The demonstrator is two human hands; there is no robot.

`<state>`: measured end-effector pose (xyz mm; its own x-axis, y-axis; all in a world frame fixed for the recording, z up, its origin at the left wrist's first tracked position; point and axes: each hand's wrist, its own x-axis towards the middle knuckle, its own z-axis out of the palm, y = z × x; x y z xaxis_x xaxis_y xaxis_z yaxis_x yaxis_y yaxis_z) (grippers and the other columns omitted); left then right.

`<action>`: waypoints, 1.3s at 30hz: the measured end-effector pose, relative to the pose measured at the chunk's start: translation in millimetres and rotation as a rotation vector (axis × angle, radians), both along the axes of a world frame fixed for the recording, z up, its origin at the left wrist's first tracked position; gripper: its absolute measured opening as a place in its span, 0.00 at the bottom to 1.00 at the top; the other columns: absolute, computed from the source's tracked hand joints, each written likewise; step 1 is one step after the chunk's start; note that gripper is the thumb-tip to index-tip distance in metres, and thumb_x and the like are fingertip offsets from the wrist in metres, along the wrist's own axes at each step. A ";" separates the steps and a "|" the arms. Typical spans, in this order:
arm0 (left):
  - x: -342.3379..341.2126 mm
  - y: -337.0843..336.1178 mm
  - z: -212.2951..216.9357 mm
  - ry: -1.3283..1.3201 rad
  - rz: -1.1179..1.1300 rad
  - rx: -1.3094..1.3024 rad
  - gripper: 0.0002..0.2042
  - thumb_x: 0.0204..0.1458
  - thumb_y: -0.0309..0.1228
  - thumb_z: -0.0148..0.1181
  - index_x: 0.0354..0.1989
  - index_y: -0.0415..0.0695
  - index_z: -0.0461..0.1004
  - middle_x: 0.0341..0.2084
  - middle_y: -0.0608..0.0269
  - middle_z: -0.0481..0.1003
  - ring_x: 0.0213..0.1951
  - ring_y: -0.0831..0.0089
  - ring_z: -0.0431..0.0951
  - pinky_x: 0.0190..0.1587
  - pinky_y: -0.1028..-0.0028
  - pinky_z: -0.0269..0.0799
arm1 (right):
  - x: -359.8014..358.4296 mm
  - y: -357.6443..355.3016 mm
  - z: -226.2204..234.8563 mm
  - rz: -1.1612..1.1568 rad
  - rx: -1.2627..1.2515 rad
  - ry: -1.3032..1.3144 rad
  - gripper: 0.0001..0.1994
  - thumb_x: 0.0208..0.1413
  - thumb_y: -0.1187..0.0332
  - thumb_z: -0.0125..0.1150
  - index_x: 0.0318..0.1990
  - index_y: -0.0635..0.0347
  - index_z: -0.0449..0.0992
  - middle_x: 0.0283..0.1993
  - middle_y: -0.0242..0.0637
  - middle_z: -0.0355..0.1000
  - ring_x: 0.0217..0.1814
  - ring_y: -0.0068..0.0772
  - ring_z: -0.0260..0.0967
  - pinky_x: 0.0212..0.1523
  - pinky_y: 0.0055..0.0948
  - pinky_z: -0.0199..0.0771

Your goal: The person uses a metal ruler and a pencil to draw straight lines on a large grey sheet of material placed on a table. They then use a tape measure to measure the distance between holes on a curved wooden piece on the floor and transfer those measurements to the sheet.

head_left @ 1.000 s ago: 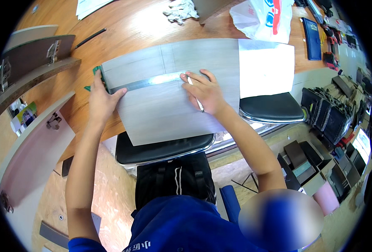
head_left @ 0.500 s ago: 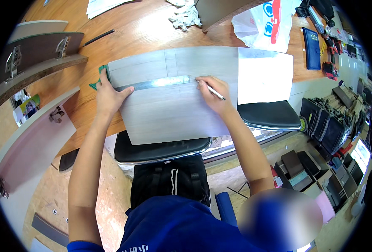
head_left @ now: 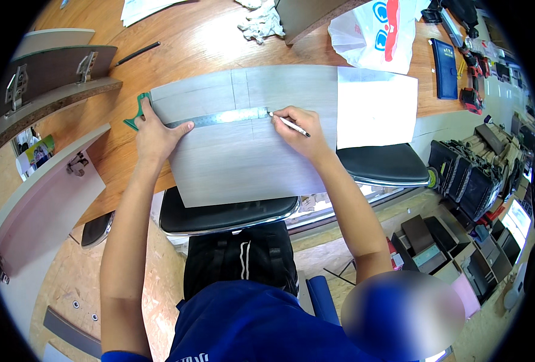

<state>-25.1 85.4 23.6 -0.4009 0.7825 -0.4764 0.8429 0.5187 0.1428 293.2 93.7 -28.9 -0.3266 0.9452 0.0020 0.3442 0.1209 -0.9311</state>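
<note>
A grey wood-grain board (head_left: 237, 169) lies flat before me, with thin pencil-like lines drawn near its far edge. Across it runs the steel blade of a try square (head_left: 225, 117), its green handle set against the board's left edge. My left hand (head_left: 154, 137) is closed on the square at the handle, thumb pressing on the blade. In my right hand (head_left: 304, 130) a white pen (head_left: 294, 127) is pinched, its tip at the blade's right end. A white sheet of paper (head_left: 376, 108) covers the board's right part.
Black stool seats (head_left: 231, 212) stand under the near edge. Left are panels with metal hinges (head_left: 86, 66) and a black pencil-like stick (head_left: 137, 53). A plastic bag (head_left: 364, 39), crumpled gloves (head_left: 261, 24), a blue notebook (head_left: 445, 69) and power drills (head_left: 473, 99) lie beyond and right.
My right hand has moved a little left, bringing the pen's tip to the end of the blade. My left hand and the square keep their place on the board.
</note>
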 end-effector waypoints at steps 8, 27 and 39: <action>3.0 3.4 4.6 -0.013 0.000 0.045 0.62 0.34 0.50 0.81 0.71 0.35 0.44 0.55 0.24 0.63 0.51 0.37 0.76 0.54 0.55 0.76 | -4.1 2.3 7.8 -0.040 -0.064 -0.033 0.02 0.53 0.76 0.65 0.33 0.65 0.79 0.27 0.41 0.77 0.26 0.29 0.75 0.29 0.25 0.71; -3.9 24.5 -6.7 -0.021 -0.047 0.101 0.61 0.32 0.51 0.81 0.71 0.37 0.47 0.53 0.23 0.64 0.50 0.35 0.76 0.53 0.54 0.76 | -4.2 16.1 0.1 -0.092 -0.111 -0.042 0.05 0.55 0.74 0.65 0.35 0.67 0.80 0.28 0.39 0.79 0.28 0.22 0.75 0.30 0.23 0.72; -2.8 44.2 -4.3 -0.019 -0.073 0.104 0.61 0.32 0.51 0.81 0.70 0.32 0.48 0.52 0.21 0.65 0.48 0.36 0.77 0.52 0.55 0.77 | -6.0 27.9 -1.0 -0.163 -0.258 0.003 0.06 0.54 0.73 0.66 0.35 0.67 0.80 0.28 0.42 0.79 0.27 0.24 0.75 0.30 0.24 0.72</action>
